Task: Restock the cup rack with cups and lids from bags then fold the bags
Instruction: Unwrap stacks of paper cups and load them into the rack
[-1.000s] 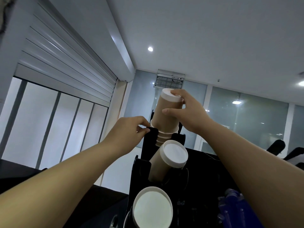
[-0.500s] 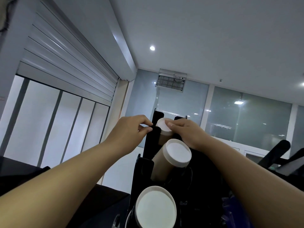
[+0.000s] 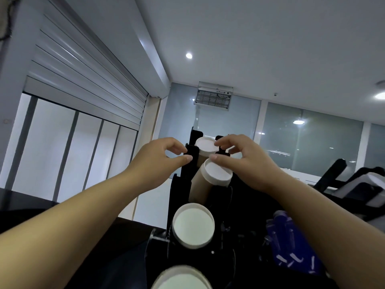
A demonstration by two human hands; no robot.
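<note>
Paper cup stack [image 3: 205, 145], raised a second ago, now sits low in the black rack [image 3: 183, 184] between both hands. Right hand [image 3: 245, 161] lightly pinches its rim; left hand [image 3: 158, 163] pinches the rack post. This slot seems filled.

This looks like a café or drinks counter inside a commercial unit. A black cup rack [image 3: 186, 174] holds tilted stacks of brown paper cups [image 3: 201, 184] with white rims. A half-raised metal roller shutter [image 3: 87, 80] hangs over frosted window panels [image 3: 62, 151] on the left. Beyond are glass partition walls [image 3: 308, 142], a wall-mounted insect trap [image 3: 214, 97] and recessed ceiling lights [image 3: 189, 55].
</note>
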